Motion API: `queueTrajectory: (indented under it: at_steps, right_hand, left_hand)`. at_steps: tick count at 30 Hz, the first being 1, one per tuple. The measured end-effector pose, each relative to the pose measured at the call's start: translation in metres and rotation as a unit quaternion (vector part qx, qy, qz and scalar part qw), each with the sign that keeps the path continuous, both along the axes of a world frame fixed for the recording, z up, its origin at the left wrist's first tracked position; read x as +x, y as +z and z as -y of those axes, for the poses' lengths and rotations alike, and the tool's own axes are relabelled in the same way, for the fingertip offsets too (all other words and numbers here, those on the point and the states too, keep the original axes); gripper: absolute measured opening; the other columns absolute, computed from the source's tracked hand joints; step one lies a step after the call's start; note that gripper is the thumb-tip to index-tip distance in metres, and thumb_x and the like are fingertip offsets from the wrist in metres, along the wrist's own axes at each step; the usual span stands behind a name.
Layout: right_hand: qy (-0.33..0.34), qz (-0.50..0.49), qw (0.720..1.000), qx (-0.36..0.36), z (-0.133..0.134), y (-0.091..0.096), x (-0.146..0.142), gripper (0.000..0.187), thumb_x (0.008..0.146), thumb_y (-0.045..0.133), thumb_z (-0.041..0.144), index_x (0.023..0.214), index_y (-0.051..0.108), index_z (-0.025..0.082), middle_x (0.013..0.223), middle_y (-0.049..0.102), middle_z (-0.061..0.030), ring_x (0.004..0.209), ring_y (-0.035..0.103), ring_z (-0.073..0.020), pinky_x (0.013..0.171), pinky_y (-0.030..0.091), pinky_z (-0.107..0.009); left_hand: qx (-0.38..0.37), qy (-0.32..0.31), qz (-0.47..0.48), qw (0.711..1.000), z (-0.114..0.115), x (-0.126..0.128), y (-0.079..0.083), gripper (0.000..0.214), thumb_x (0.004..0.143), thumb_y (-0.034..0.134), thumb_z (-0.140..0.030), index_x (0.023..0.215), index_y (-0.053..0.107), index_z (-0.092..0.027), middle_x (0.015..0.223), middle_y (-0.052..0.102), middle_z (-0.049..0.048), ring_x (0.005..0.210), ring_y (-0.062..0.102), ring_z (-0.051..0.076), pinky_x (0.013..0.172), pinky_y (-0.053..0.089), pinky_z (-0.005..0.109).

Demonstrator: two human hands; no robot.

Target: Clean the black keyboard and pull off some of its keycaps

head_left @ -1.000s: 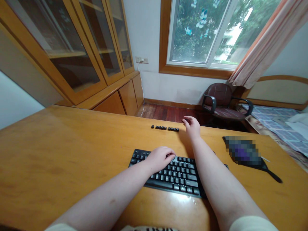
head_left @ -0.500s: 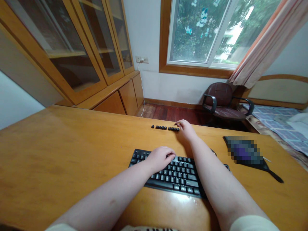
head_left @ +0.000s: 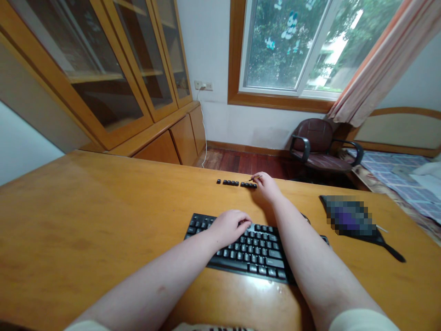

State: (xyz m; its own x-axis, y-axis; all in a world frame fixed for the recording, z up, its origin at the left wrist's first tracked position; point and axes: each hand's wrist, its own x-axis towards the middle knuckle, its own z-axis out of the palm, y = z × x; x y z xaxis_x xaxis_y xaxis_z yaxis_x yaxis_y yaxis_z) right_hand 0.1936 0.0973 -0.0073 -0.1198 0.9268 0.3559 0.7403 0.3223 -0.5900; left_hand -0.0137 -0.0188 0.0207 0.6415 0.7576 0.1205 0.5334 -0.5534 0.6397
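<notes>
A black keyboard (head_left: 255, 250) lies on the wooden desk (head_left: 86, 220) in front of me. My left hand (head_left: 229, 226) rests curled on the keyboard's upper left keys, fingers pressed down on them. My right hand (head_left: 267, 186) reaches past the keyboard to the desk's far edge, fingers pinched on a thin stick-like tool (head_left: 254, 177). Its tip is at the right end of a row of loose black keycaps (head_left: 237, 183) laid along that edge.
A dark flat object with a blurred patch (head_left: 351, 220) lies on the desk at the right, a black handle sticking out. Beyond the desk are a brown armchair (head_left: 319, 145), a bed, a wooden glass-door cabinet (head_left: 103, 78) and a window.
My right hand has moved left and down from a raised spot beyond the keycaps to the row's right end, and has since held still. The left hand has not moved.
</notes>
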Motion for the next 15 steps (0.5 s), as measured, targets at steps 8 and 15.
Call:
queueTrajectory:
  at_steps: [8,15]
  right_hand:
    - [-0.044,-0.033,0.996,0.074,0.005,0.006,0.004,0.021,0.084,0.041,0.022,0.086,0.062,0.018,0.088,0.063,-0.0081,0.091,0.057,-0.0192,0.086,0.043,-0.033]
    - [-0.02,-0.194,0.979,0.064,0.012,0.006,0.005,0.023,0.084,0.043,0.032,0.086,0.06,0.016,0.078,0.063,-0.0051,0.059,0.059,-0.0127,0.063,0.048,-0.028]
  left_hand:
    - [-0.004,0.002,0.0,1.0,0.0,0.0,-0.001,0.022,0.087,0.045,-0.029,0.09,0.065,-0.021,0.091,0.068,0.0013,0.087,0.059,0.016,0.078,0.043,0.027]
    - [-0.005,0.002,-0.004,1.0,0.0,0.0,0.0,0.022,0.086,0.045,-0.028,0.089,0.065,-0.02,0.091,0.068,0.0012,0.087,0.06,0.016,0.079,0.043,0.027]
